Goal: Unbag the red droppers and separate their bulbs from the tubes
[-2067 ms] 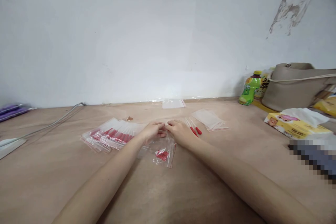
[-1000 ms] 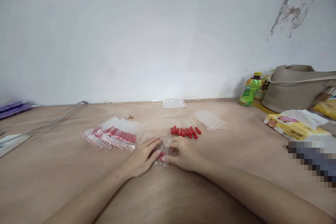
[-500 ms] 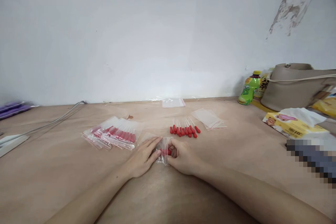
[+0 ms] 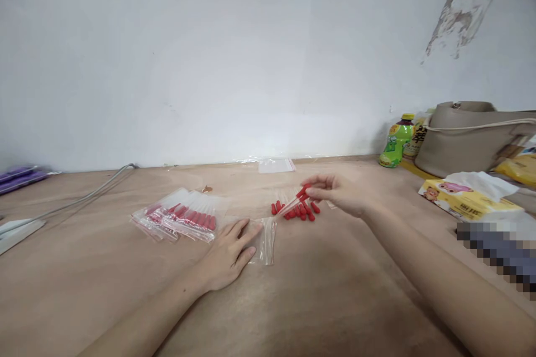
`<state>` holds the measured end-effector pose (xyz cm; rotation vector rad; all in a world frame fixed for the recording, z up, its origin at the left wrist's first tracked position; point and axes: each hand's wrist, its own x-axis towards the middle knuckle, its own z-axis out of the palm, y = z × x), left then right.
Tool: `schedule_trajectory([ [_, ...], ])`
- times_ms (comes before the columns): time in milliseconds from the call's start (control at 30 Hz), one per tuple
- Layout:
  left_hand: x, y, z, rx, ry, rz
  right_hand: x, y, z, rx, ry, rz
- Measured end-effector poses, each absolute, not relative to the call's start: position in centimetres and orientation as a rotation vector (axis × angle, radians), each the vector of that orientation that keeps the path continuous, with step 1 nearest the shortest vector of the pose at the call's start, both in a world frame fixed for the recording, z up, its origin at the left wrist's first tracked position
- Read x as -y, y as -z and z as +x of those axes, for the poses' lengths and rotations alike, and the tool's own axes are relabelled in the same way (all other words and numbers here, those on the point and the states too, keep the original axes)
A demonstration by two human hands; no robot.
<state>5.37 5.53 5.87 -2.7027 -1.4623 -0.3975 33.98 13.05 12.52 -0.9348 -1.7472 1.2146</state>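
Note:
My left hand (image 4: 230, 254) lies spread over a clear zip bag (image 4: 264, 245) at the middle of the table, pressing on it. My right hand (image 4: 335, 194) is closed on red-ended droppers (image 4: 305, 192), whose clear stems point down and left toward the bag's mouth. Right under the stems lies a pile of more red-ended droppers (image 4: 302, 212). To the left are overlapping filled bags (image 4: 196, 215) with red ends showing inside. Whether the bag under my left hand holds anything is hard to tell.
A flat bag (image 4: 276, 165) lies near the wall. At the right stand a green bottle (image 4: 393, 142), a beige handbag (image 4: 458, 142) and a tissue box (image 4: 469, 201). A grey cable (image 4: 98, 187) and purple packs (image 4: 20, 178) are at the left.
My right hand has moved from the bag up and right, and now grips red-ended droppers above the pile. Red that showed in the bag is gone. My left hand has stayed on the bag.

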Motion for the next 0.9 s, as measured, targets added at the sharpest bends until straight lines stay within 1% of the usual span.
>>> schedule_trajectory([
  [100, -5.3, -6.5, 5.6, 1.371, 0.371, -2.704, -14.4, -12.4, 35.3, 1.703, -0.854, -0.882],
  [233, -5.2, -6.8, 6.2, 1.314, 0.439, -2.782, -15.2, -9.7, 34.3, 1.799, -0.300, -0.866],
  [300, -5.2, -6.7, 6.4, 1.371, 0.518, -2.809, -15.3, -8.2, 33.4, 1.931, -0.119, -0.845],
  [367, -5.2, -6.6, 6.5, 1.397, 0.559, -2.835, -15.3, -7.2, 32.7, 2.062, -0.009, -0.799],
  [467, -5.3, -6.5, 6.4, 1.370, 0.479, -2.898, -15.3, -6.3, 32.3, 2.212, 0.072, -0.784],
  [567, -5.4, -6.5, 6.2, 1.352, 0.357, -2.946, -15.3, -6.1, 32.4, 2.341, 0.079, -0.835],
  [733, -5.5, -6.7, 6.2, 1.328, 0.283, -2.954, -14.4, -7.0, 32.2, 2.273, 0.083, -0.955],
  [800, -5.4, -6.9, 6.2, 1.337, 0.257, -2.961, -13.5, -7.4, 31.6, 2.246, 0.029, -0.904],
  [900, -5.3, -7.0, 6.2, 1.311, 0.265, -2.990, -11.5, -7.5, 30.2, 2.309, -0.116, -0.710],
])
